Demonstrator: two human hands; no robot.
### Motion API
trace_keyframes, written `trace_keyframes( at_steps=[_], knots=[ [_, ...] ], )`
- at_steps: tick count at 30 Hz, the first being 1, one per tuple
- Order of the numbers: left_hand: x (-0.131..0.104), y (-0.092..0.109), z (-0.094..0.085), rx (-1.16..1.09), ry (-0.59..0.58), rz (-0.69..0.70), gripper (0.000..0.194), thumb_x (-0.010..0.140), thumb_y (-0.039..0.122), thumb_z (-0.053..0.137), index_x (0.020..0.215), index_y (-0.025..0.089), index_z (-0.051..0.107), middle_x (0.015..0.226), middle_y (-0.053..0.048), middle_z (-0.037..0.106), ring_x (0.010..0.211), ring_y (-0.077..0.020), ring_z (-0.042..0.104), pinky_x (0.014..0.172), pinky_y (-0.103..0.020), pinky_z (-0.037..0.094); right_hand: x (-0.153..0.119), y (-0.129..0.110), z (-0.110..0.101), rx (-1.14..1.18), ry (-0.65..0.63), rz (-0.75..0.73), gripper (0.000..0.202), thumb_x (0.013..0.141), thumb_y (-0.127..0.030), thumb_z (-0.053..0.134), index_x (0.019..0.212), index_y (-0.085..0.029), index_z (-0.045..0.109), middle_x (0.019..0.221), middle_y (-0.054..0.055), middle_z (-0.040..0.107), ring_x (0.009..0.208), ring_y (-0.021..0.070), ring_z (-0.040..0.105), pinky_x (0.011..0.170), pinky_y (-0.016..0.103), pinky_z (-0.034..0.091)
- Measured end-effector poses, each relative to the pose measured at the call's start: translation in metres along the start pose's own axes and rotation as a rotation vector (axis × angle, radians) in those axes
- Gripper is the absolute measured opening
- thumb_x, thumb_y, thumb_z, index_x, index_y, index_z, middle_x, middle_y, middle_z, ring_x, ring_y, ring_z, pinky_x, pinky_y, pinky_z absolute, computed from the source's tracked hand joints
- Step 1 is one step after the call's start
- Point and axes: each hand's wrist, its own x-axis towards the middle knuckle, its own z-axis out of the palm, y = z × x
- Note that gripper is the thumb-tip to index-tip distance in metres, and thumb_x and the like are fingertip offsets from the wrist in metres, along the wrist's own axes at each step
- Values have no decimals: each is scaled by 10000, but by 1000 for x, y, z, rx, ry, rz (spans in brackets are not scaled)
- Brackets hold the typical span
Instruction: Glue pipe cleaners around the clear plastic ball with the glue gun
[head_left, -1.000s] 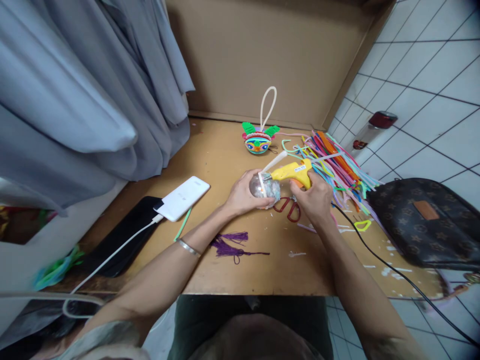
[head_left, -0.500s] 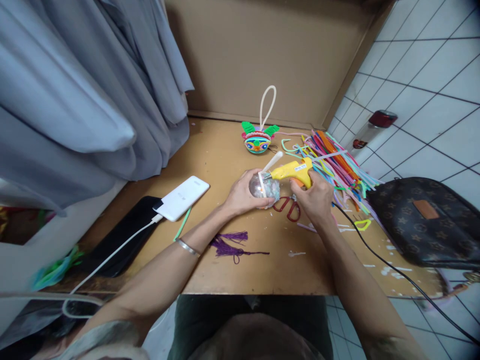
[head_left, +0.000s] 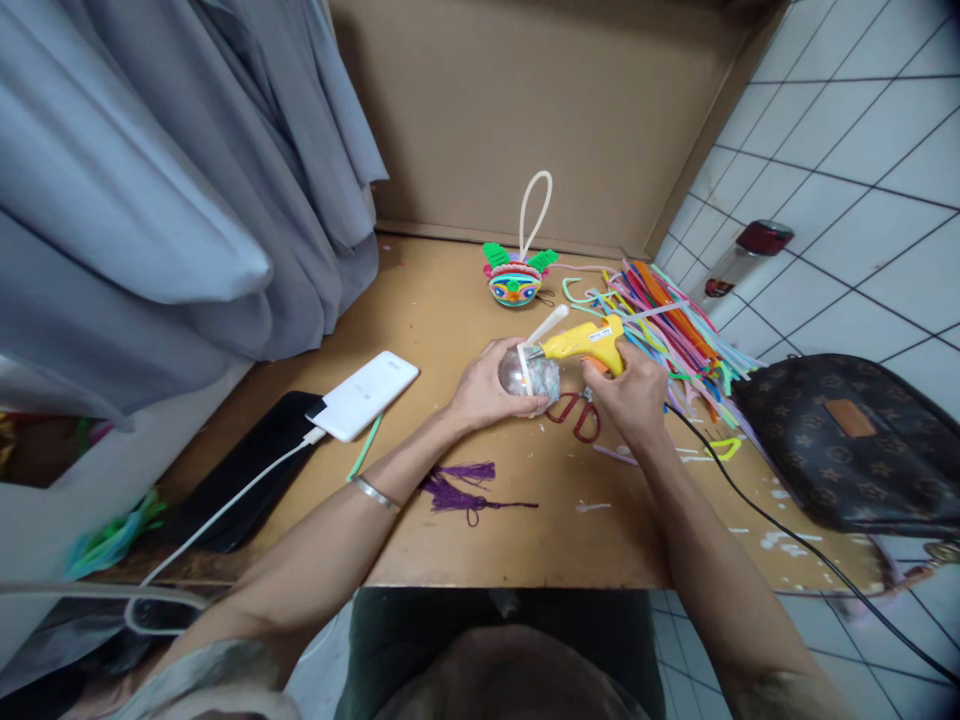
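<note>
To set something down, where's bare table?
Bare wood lies between the grey fabric curtain, white rectangular device and colourful animal-faced ornament; a strip borders purple thread tassels and front edge. It's crowded right of the yellow glue gun: multicoloured pipe cleaners, brown patterned bag.

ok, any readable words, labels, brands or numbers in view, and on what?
None readable.
Yellow glue gun: white label, too small to read.
White device: faint marks, too blurred.
Bottle: dark red mark, too small.
Bag: repeated motifs, no letters I can make out.
</note>
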Motion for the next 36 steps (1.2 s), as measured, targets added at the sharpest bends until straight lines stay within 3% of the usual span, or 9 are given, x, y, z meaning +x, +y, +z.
trace_keyframes(
  at_steps=[36],
  knots=[
    [0,1,-1,-19,-8,-9,799,551,392,873,1262,198,562,1286,-116,640,1172,-304,633,1051,-483,490,4,6,-1,38,-10,-41,259,742,-433,566,621,-226,468,592,-12,510,560,139,408,580,287,328]
  ],
)
